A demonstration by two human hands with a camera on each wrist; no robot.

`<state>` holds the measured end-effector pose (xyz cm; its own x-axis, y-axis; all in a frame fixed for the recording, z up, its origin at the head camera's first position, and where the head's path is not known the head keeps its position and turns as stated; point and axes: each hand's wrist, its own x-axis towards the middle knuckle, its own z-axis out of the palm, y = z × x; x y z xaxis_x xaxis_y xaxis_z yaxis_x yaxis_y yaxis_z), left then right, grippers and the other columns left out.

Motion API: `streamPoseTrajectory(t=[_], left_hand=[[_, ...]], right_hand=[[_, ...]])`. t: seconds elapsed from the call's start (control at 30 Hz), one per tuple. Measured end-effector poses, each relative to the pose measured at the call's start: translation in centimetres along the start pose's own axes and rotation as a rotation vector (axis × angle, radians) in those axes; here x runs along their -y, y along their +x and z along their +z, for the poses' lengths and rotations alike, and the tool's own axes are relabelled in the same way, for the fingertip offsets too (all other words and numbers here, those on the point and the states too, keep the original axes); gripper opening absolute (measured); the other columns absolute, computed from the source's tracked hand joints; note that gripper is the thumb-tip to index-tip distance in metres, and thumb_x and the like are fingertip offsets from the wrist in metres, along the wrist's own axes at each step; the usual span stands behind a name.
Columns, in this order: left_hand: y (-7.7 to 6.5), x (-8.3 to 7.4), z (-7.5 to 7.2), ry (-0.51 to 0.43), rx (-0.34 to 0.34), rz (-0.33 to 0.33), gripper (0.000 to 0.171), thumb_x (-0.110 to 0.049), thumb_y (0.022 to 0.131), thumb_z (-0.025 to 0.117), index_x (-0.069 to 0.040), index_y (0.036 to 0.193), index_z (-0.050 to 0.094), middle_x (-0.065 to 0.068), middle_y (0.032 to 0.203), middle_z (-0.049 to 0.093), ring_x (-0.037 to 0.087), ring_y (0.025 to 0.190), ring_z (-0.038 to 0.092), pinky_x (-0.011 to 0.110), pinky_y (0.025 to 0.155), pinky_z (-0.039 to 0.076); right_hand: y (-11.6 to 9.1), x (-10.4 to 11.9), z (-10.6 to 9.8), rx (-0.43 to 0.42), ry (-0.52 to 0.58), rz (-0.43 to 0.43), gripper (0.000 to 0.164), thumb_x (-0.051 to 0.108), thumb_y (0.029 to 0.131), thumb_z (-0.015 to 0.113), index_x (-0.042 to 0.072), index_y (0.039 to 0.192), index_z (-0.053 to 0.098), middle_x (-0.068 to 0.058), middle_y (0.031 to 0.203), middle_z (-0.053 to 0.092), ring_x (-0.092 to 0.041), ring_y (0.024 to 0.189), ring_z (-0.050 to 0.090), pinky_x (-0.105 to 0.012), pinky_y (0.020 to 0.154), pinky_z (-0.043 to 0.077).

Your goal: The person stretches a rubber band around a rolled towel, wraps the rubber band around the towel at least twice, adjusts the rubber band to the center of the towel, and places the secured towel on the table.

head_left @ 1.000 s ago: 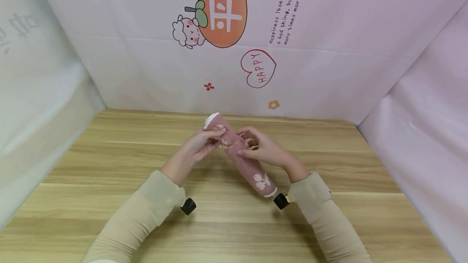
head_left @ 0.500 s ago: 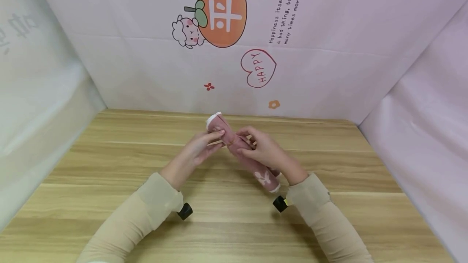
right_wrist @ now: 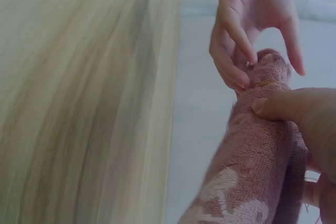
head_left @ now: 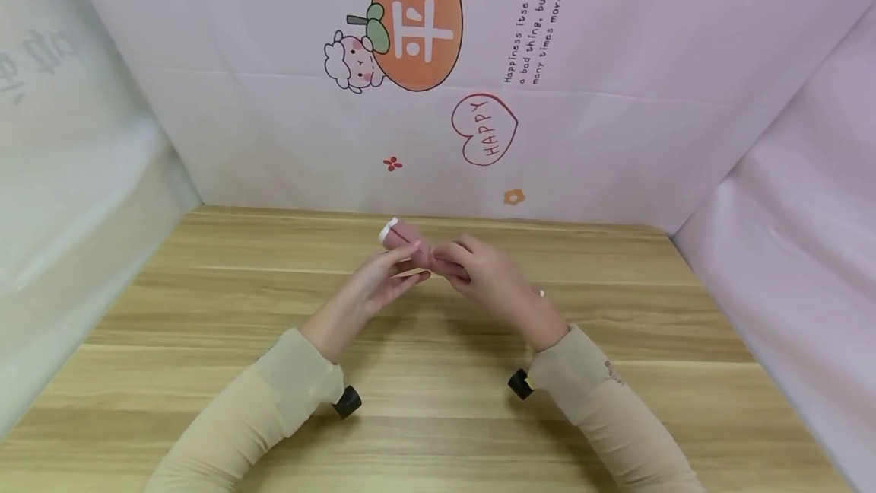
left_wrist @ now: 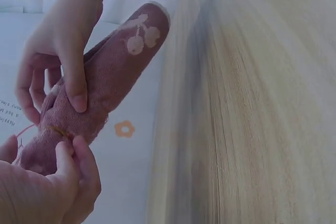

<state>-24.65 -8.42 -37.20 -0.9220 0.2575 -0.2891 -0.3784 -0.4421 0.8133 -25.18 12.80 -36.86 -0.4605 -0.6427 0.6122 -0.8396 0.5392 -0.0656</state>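
A dusty-pink rolled towel (head_left: 405, 234) with a pale cherry pattern and white edging hangs between both hands over the table. A thin yellowish band (left_wrist: 55, 128) circles its narrowed waist. My left hand (head_left: 379, 276) holds the towel's shorter end, with fingertips right at the band in the left wrist view. Just beyond the band, my right hand (head_left: 489, 272) grips the longer part (left_wrist: 123, 61), its thumb lying along the cloth. In the head view, the right hand and wrist hide most of that longer part. Something thin and reddish (left_wrist: 25, 129) shows beside the band.
A wood-grain table (head_left: 438, 417) stretches under both arms. Behind it rises a white printed cloth backdrop (head_left: 274, 135), with white cloth sides left (head_left: 82, 173) and right (head_left: 794, 211). Black wrist cameras (head_left: 347, 402) sit low near the tabletop.
The towel has tilted toward horizontal, its longer end swinging up and right behind my right wrist. My right hand has turned over it, while my left hand has stayed nearly in place.
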Motion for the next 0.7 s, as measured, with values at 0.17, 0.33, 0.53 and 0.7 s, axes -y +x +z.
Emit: streamPoseTrajectory(t=[0.17,0.33,0.53,0.7], left_hand=[[0.4,0.3,0.3,-0.015,-0.037,0.005,0.015,-0.017,0.104,0.060,-0.006,0.114,0.059,0.005,0.105,0.063,0.023,0.103,0.062,0.028,0.094,0.055],[0.5,0.4,0.3,-0.016,-0.077,0.003,0.013,-0.016,0.103,0.062,-0.007,0.112,0.059,0.006,0.108,0.059,0.023,0.098,0.062,0.025,0.088,0.057],[0.4,0.5,0.2,-0.053,-0.072,0.013,0.006,-0.011,0.104,0.060,-0.006,0.106,0.061,0.006,0.100,0.063,0.018,0.087,0.065,0.023,0.080,0.059],[0.4,0.4,0.0,-0.062,-0.051,0.030,0.006,-0.009,0.105,0.057,-0.005,0.102,0.061,0.006,0.093,0.064,0.016,0.077,0.067,0.020,0.073,0.059]], right_hand=[[-0.1,0.2,0.3,-0.035,-0.076,-0.092,0.037,0.000,0.082,0.084,0.009,0.113,0.069,-0.008,0.101,0.065,-0.022,0.080,0.064,-0.031,0.060,0.056],[-0.1,0.2,0.3,-0.037,-0.069,-0.125,0.039,0.000,0.083,0.084,0.010,0.117,0.068,-0.008,0.102,0.065,-0.023,0.079,0.063,-0.032,0.060,0.055],[-0.3,0.0,-0.2,0.066,0.015,-0.104,0.050,0.005,0.080,0.089,0.010,0.125,0.068,-0.010,0.112,0.064,-0.024,0.091,0.065,-0.035,0.072,0.058],[0.1,-0.1,-1.2,0.190,0.159,-0.025,0.044,0.011,0.087,0.084,0.010,0.128,0.068,-0.008,0.121,0.062,-0.018,0.091,0.061,-0.031,0.073,0.055]])
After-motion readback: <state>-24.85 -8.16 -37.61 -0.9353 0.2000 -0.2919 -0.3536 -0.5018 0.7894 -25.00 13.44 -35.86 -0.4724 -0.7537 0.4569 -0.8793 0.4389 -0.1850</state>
